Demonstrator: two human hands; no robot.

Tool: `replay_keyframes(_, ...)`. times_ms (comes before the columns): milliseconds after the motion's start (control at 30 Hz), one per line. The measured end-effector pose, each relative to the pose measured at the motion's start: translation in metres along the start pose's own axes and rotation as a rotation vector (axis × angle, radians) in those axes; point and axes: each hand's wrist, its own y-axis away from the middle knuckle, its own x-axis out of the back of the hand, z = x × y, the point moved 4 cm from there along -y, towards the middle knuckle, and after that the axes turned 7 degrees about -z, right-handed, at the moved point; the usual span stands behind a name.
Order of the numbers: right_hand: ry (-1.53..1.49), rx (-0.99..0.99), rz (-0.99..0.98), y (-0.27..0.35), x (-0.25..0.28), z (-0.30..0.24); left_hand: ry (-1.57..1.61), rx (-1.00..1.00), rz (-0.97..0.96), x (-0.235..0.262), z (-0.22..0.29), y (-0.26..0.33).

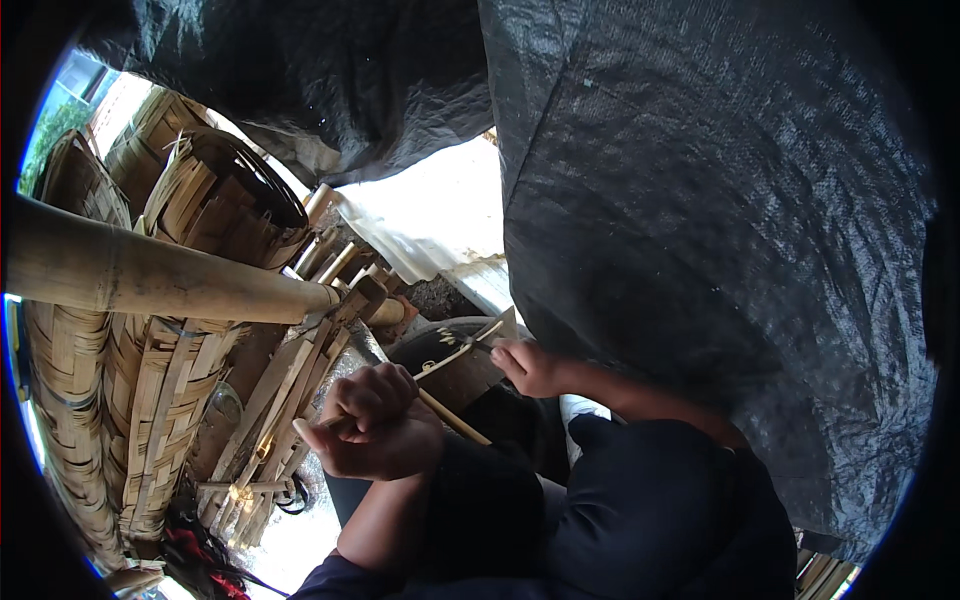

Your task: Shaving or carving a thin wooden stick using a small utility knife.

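My left hand [375, 420] is raised in front of my body, a closed fist with the thumb pointing left. A thin brown piece, perhaps a bamboo strip end, shows between its thumb and fingers. Farther right, my right hand [527, 368] is closed round a dark, slim tool [481, 347] that looks like a knife; the grip hides most of its handle. Beside the tool a pale, thin strip [450, 358] runs slanting, with small light curls like shavings near it. A yellowish bamboo stick [455, 415] slants across my lap, partly behind my left hand.
A thick bamboo pole [170, 275] crosses the left side. Woven bamboo baskets [225, 200] stand behind and below it. Split bamboo slats [270, 430] lean near my left arm. Black tarpaulin [720, 220] hangs along the right. Beyond my hands is a dark round tub-like rim [455, 327].
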Motion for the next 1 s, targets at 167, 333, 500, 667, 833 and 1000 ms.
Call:
replay_keyframes(167, 0.032, -0.035, 0.047, -0.003, -0.020, 0.072, 0.066, 0.006, 0.070, -0.006, -0.006, 0.001)
replay_keyframes(333, -0.103, 0.069, -0.045, -0.004, -0.007, 0.021, 0.005, 0.078, 0.071, -0.006, -0.005, -0.005)
replay_keyframes(500, -0.030, -0.137, -0.011, -0.001, -0.011, 0.083, 0.054, 0.120, 0.015, -0.008, -0.013, -0.006)
replay_keyframes(667, -0.114, -0.018, -0.054, -0.005, -0.014, 0.043, 0.086, 0.082, -0.085, -0.004, -0.006, -0.006)
replay_keyframes(833, 0.034, -0.325, -0.123, -0.005, -0.009, 0.068, 0.118, 0.071, -0.092, -0.001, -0.006, -0.009)
replay_keyframes(1000, 0.079, -0.333, -0.132, -0.001, -0.005, 0.112, 0.058, 0.073, -0.220, -0.004, -0.004, -0.004)
